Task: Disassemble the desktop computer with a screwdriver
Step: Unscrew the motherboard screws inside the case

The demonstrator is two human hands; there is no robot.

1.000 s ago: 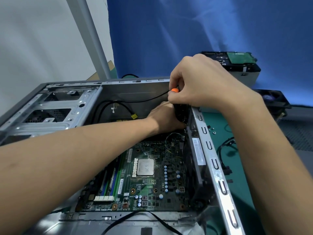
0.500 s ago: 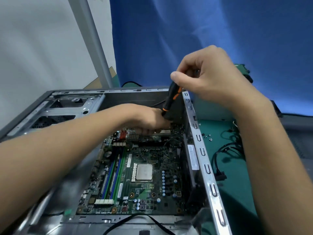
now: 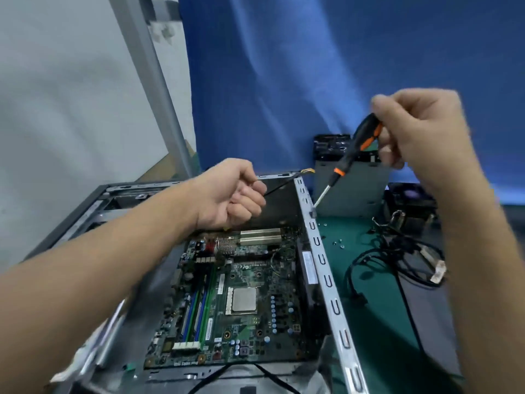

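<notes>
The open computer case (image 3: pixel 326 277) lies on its side with the green motherboard (image 3: pixel 241 302) exposed inside. My left hand (image 3: pixel 227 194) is lifted above the board's far end and grips a thin black cable (image 3: pixel 279 185) with a yellow connector at its tip. Up at the right, my right hand (image 3: pixel 417 132) holds the black-and-orange screwdriver (image 3: pixel 352 152). Its shaft slants down and left, and the tip sits just above the case's right rail.
A green mat (image 3: pixel 369 294) right of the case carries loose screws (image 3: pixel 339 243) and black cables (image 3: pixel 397 257). A removed drive unit (image 3: pixel 352 183) stands behind the mat, and a fan part (image 3: pixel 409 206) lies at the far right. A blue curtain hangs behind.
My left hand rose out of the case, pulling the black cable up with it. My right hand lifted the screwdriver out of the case and moved it right, over the rail.
</notes>
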